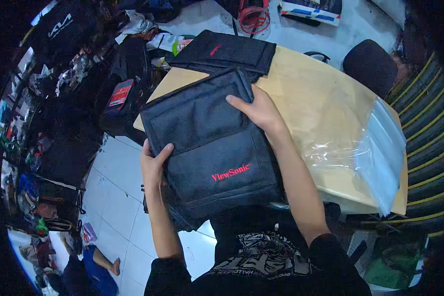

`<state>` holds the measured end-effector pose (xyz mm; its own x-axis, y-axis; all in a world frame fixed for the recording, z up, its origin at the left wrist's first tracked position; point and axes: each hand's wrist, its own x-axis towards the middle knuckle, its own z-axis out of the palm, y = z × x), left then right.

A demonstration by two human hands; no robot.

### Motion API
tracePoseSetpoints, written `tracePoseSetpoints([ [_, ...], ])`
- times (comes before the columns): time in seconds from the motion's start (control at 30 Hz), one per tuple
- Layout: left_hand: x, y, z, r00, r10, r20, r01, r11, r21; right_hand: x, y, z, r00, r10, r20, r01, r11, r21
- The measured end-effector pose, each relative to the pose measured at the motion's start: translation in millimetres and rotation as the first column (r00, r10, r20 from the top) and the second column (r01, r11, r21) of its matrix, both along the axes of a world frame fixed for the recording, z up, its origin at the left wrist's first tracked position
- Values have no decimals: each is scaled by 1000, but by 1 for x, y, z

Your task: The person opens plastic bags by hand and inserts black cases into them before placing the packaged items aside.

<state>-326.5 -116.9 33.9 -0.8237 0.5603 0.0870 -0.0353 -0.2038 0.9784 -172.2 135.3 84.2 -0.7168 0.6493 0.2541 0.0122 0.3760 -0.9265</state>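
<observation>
A black fabric bag (202, 153) with red "ViewSonic" lettering is held in front of my body, over the near left edge of the table. My left hand (154, 160) grips its left side, thumb on the front face and fingers behind the edge. On the upper right side, my right hand (261, 111) holds it the same way, thumb on top and the other fingers hidden underneath. Beyond it, another black bag (227, 52) with a small red mark lies on the far left part of the table, partly overlapped by the held one.
The pale wooden table (301, 84) carries clear plastic sheets (380, 153) on its right. A black bag with a red label (121, 93) stands left. Dark striped stacked material (424, 133) lines the right side. A person's bare foot (116, 266) shows at lower left on white tiles (113, 202).
</observation>
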Motion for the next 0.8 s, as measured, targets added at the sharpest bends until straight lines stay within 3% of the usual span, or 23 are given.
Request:
tracePoseSetpoints([
  [0.03, 2, 0, 2, 996, 58, -65, -63, 995, -82, 8, -5, 8, 988, 130, -79, -134, 990, -52],
  [0.1, 5, -5, 8, 994, 104, 32, -105, 994, 33, 26, -12, 18, 899, 363, -245, -400, 908, -123],
  [0.13, 9, -8, 15, 993, 112, 29, -113, 993, 41, 38, -11, 21, 921, 380, -91, -390, 908, -152],
  [0.23, 18, -17, 30, 984, 168, -54, -165, 985, 51, 45, -4, -2, 921, 350, 171, -358, 933, 22],
  [0.27, 17, -17, 31, 978, 185, -95, -180, 982, 58, 42, -8, -13, 933, 356, 54, -359, 929, 91],
  [0.3, 16, -19, 29, 971, 207, -116, -193, 974, 117, 44, -17, -8, 946, 317, 75, -324, 940, 110],
  [0.37, 27, -23, 45, 889, 335, -313, -349, 937, 12, 52, -37, 19, 968, 225, 111, -240, 959, 150],
  [0.43, 42, -25, 71, 671, 410, -617, -552, 832, -49, 49, -61, 36, 988, -4, 153, -25, 983, 184],
  [0.47, 48, -23, 75, 694, 483, -534, -557, 830, 27, 48, -72, 43, 979, -111, 171, 79, 980, 185],
  [0.5, 53, -24, 80, 651, 515, -557, -578, 812, 77, 49, -80, 48, 989, -139, 40, 130, 977, 171],
  [0.57, 58, -26, 96, 674, 494, -549, -482, 858, 181, 51, -67, 49, 957, 98, -272, -27, 968, 251],
  [0.6, 56, -32, 99, 749, 453, -483, -397, 891, 220, 58, -65, 56, 927, 186, -326, -163, 982, 98],
  [0.67, 50, -42, 104, 870, 342, -355, -229, 918, 323, 82, -56, 75, 818, 326, -473, -447, 878, -168],
  [0.7, 50, -40, 105, 880, 335, -336, -216, 913, 346, 90, -51, 80, 861, 360, -359, -402, 914, -49],
  [0.77, 53, -33, 100, 903, 314, -292, -190, 904, 382, 108, -64, 81, 846, 292, -446, -470, 804, -364],
  [0.8, 56, -27, 98, 870, 327, -369, -199, 917, 345, 110, -66, 77, 860, 260, -439, -425, 842, -332],
])
